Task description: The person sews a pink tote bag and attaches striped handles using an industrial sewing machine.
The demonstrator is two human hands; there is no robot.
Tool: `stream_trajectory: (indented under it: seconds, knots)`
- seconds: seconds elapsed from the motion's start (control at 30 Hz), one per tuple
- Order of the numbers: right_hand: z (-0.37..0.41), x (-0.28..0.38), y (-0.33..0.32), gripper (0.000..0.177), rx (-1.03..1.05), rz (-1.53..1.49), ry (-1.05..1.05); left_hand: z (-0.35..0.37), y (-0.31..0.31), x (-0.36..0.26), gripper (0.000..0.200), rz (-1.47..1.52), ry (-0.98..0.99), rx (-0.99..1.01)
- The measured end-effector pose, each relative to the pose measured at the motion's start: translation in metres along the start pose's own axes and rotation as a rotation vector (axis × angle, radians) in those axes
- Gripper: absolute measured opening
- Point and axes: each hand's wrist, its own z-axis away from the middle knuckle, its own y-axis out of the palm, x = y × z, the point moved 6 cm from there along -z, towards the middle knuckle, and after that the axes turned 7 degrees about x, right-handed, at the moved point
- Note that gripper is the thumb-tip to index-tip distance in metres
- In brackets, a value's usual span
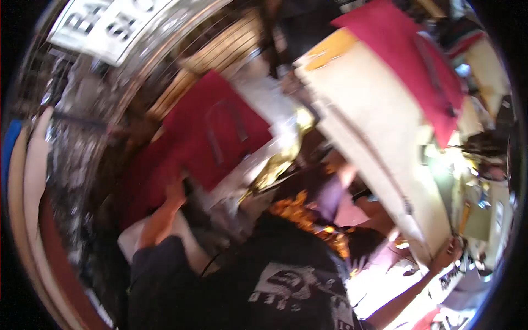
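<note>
My left hand (175,193) is at the lower edge of a dark red fabric piece (190,137) with two dark strips on it. Blur hides whether its fingers grip the fabric or rest against it. My right hand (452,252) reaches far out to the right, at the near corner of a long pale tabletop (379,104). Its fingers are too small and smeared to read. On that tabletop lies another red piece (407,49) with a dark strip along it. Clear plastic and shiny gold material (275,168) lie beside the left red piece.
Wire mesh shelving (220,38) and a white lettered sign (110,27) stand at the upper left. Rolls of material (36,165) lean at the far left. A person in purple patterned clothing (324,201) sits close in front. A bright lamp (448,162) glows at right.
</note>
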Motion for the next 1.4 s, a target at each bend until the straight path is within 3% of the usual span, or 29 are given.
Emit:
stream_trajectory:
  seconds: [0.03, 0.07, 0.1, 0.13, 0.17, 0.2, 0.23, 0.27, 0.3, 0.33, 0.5, 0.53, 0.57, 0.67, 0.87, 1.0, 1.07, 1.23, 1.37, 1.4]
  knots:
    - [0.01, 0.003, 0.006, 0.029, 0.015, -0.155, 0.294, -0.045, 0.05, 0.011, 0.061, 0.129, 0.1, -0.22]
    - [0.007, 0.01, 0.008, 0.028, 0.076, -0.172, 0.294, -0.003, -0.01, -0.006, 0.044, 0.152, 0.147, -0.239]
    - [0.02, 0.016, 0.011, 0.03, -0.01, -0.219, 0.365, -0.015, 0.007, 0.0, 0.038, 0.294, 0.223, -0.357]
    - [0.017, 0.049, 0.005, 0.032, 0.002, -0.311, 0.346, -0.035, 0.027, 0.008, 0.044, 0.509, 0.183, -0.222]
    - [0.016, 0.071, -0.002, 0.031, 0.031, -0.344, 0.383, -0.047, 0.036, 0.011, 0.053, 0.62, 0.317, -0.118]
    - [0.01, 0.108, -0.016, 0.027, -0.039, -0.401, 0.272, -0.041, 0.029, 0.01, 0.058, 0.329, 0.152, -0.019]
    - [0.011, 0.112, -0.016, 0.023, -0.091, -0.355, 0.241, -0.03, 0.009, 0.009, 0.06, 0.362, 0.223, 0.055]
    - [0.003, 0.13, -0.03, 0.021, -0.042, -0.227, 0.181, 0.03, -0.073, -0.019, 0.057, 0.482, 0.112, 0.258]
    - [-0.008, 0.163, -0.051, 0.019, -0.007, -0.198, 0.247, -0.036, 0.003, 0.012, 0.045, 0.302, 0.304, 0.168]
    - [-0.011, 0.174, -0.054, 0.019, -0.042, -0.111, 0.146, -0.052, 0.019, 0.028, 0.04, 0.256, 0.274, 0.124]
    - [-0.009, 0.171, -0.052, 0.023, -0.09, -0.149, 0.16, -0.079, 0.017, 0.047, 0.038, 0.052, 0.24, -0.196]
    - [-0.009, 0.172, -0.053, 0.023, -0.098, -0.145, 0.158, -0.081, 0.001, 0.036, 0.042, -0.147, 0.292, -0.446]
    - [-0.009, 0.174, -0.055, 0.023, -0.106, -0.142, 0.156, -0.079, 0.003, 0.058, 0.042, 0.062, 0.175, -0.255]
    - [-0.008, 0.172, -0.055, 0.023, -0.099, -0.144, 0.172, -0.075, -0.021, 0.093, 0.042, 0.239, -0.056, -0.237]
    - [-0.007, 0.17, -0.054, 0.023, -0.122, -0.159, 0.163, -0.052, -0.085, 0.175, 0.047, 0.476, -0.417, -0.548]
    - [-0.008, 0.174, -0.059, 0.024, -0.14, -0.108, 0.111, -0.029, -0.133, 0.221, 0.052, 0.601, -0.508, -0.835]
    - [-0.009, 0.179, -0.062, 0.024, -0.142, -0.111, 0.117, -0.009, -0.171, 0.229, 0.052, 0.674, -0.463, -0.937]
    - [-0.007, 0.174, -0.056, 0.022, -0.121, -0.125, 0.147, 0.086, -0.33, 0.169, 0.045, 0.943, 0.035, -0.936]
    - [-0.01, 0.174, -0.062, 0.019, -0.127, -0.095, 0.13, 0.189, -0.457, 0.063, 0.039, 1.092, 0.493, -0.839]
    - [-0.01, 0.177, -0.061, 0.018, -0.12, -0.09, 0.106, 0.233, -0.49, 0.026, 0.038, 1.125, 0.644, -0.97]
